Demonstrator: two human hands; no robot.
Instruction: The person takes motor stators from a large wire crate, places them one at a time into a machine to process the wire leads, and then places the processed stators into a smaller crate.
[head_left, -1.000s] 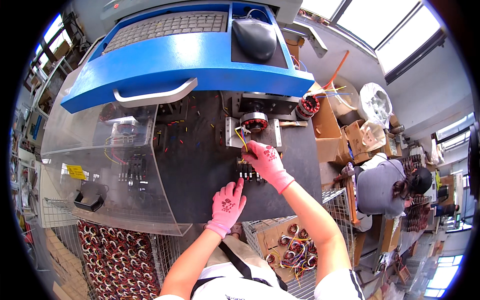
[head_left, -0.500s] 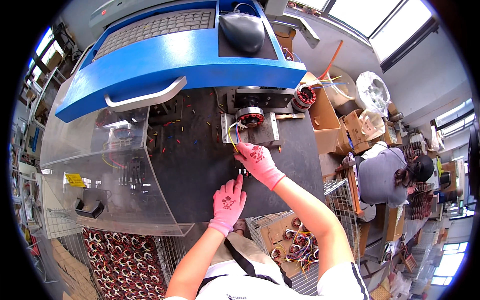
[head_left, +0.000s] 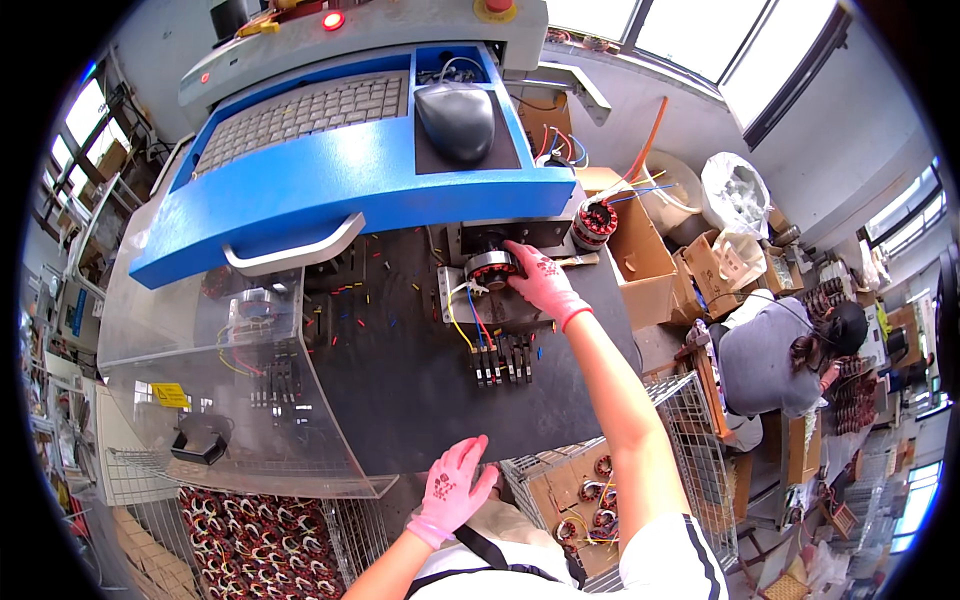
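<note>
While your right hand [head_left: 545, 280] curls against the stator [head_left: 488, 268] at centre frame, its grip unclear, your left hand [head_left: 452, 490] hangs loosely spread, empty, lower centre. Coloured wires [head_left: 484, 328] already reach the leftmost clips [head_left: 479, 373]: that hookup looks done; what remains, I cannot tell.

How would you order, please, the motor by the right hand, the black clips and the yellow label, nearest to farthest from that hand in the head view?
From the right hand:
1. Motor, at its fingers, on its left.
2. Black clips, below it in view, slightly left.
3. Yellow label, far left.
</note>
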